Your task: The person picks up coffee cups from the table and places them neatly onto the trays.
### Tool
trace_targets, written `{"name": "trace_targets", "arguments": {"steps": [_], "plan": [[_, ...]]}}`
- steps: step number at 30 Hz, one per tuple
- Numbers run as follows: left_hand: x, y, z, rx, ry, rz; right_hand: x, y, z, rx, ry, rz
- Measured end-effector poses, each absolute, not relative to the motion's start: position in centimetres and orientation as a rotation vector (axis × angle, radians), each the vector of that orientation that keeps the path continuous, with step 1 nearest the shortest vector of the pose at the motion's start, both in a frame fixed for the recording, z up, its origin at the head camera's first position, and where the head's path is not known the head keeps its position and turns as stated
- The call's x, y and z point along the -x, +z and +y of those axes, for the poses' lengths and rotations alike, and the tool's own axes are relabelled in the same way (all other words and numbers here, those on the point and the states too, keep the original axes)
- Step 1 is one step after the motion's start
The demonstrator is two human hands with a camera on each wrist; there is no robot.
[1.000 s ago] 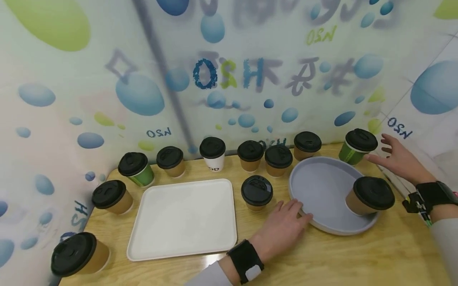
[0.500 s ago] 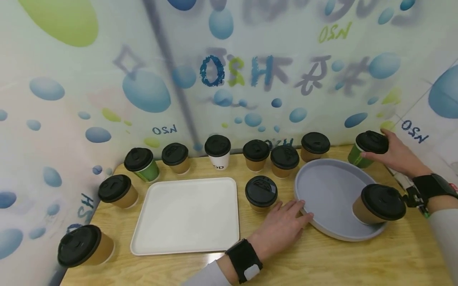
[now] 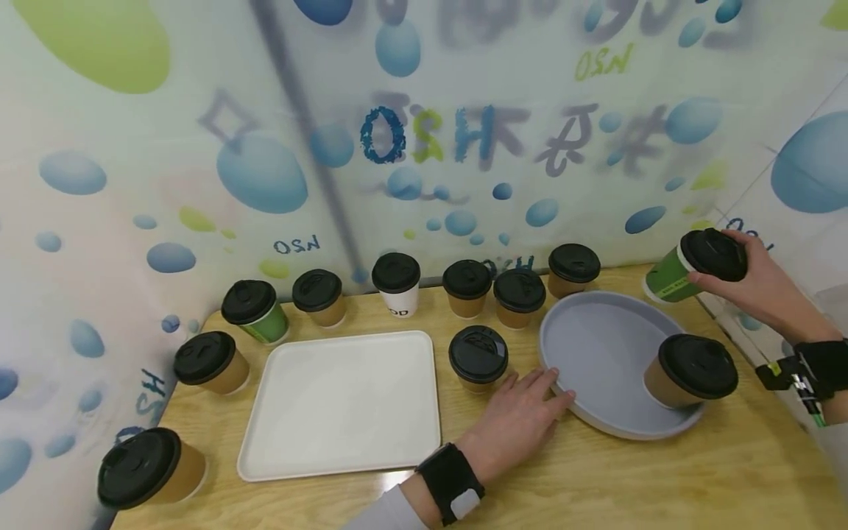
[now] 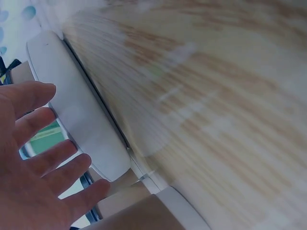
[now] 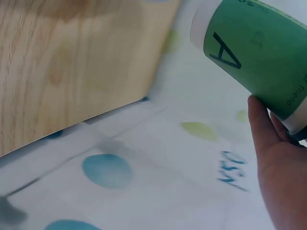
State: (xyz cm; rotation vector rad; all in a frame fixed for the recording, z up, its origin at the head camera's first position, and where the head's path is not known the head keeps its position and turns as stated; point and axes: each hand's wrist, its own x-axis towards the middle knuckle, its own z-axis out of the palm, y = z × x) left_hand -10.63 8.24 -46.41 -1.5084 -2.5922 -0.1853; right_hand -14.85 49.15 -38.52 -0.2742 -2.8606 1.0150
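In the head view, my right hand [image 3: 765, 287] grips a green paper coffee cup [image 3: 668, 280] by its black lid, thumb on the near side. The cup is tilted and raised at the table's back right corner; the right wrist view shows its printed green side [image 5: 264, 57] beyond the table edge. My left hand [image 3: 513, 423] touches the near left rim of a round grey tray [image 3: 596, 346] with spread fingers; the left wrist view shows the fingers [image 4: 36, 124] against the tray's side wall [image 4: 81, 105]. On that tray stands a brown lidded cup [image 3: 669, 383].
A white rectangular tray [image 3: 341, 405] lies left of my left hand. Between the trays stands a brown cup [image 3: 478, 357]. Several more lidded cups line the back and left edges, among them a white cup [image 3: 400, 300] and a green cup [image 3: 267, 324]. A printed curtain [image 3: 424, 213] hangs behind.
My right hand has reached the green cup at the back right, taken hold of its lid, and lifted and tilted it. My left hand has stayed at the round tray's rim.
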Motion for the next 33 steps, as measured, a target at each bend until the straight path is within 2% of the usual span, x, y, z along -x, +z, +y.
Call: {"name": "trace_targets", "arguments": {"steps": [6, 13, 33], "plan": [[10.6, -46.5, 8.1, 1.487, -0.164, -2.571, 13.3, -37.3, 47.3, 0.169, 1.023, -2.930], [10.4, -46.6, 8.2, 1.484, -0.138, -2.582, 13.4, -37.4, 46.3, -0.076, 1.024, -2.966], [9.4, -45.8, 8.6, 1.547, -0.162, -2.600, 14.5, -37.4, 43.0, -0.012, 0.677, -3.167]]}}
